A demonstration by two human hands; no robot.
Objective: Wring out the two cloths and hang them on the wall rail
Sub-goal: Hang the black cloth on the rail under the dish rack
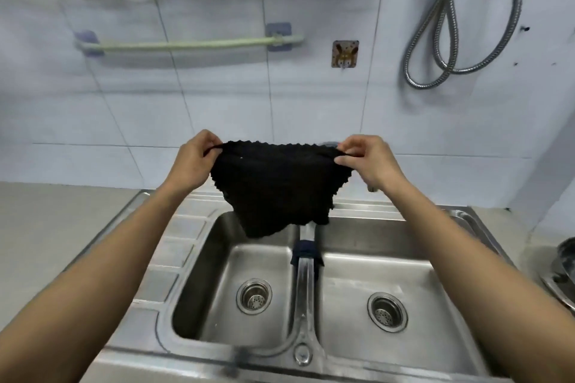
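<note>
Above the sink, the left hand and the right hand each pinch a top corner of the black cloth, stretching its upper edge taut between them. Its lower edge hangs loose over the divider between the two basins, clear of the steel. A second dark cloth is draped over that divider, just below the hanging one. Higher than the sink, on the tiled wall, the pale green rail runs bare, left of the cloth, with open wall between. A sticker hook sits right of the rail, a coiled metal hose farther right. The bench flanks the sink's left side.
</note>
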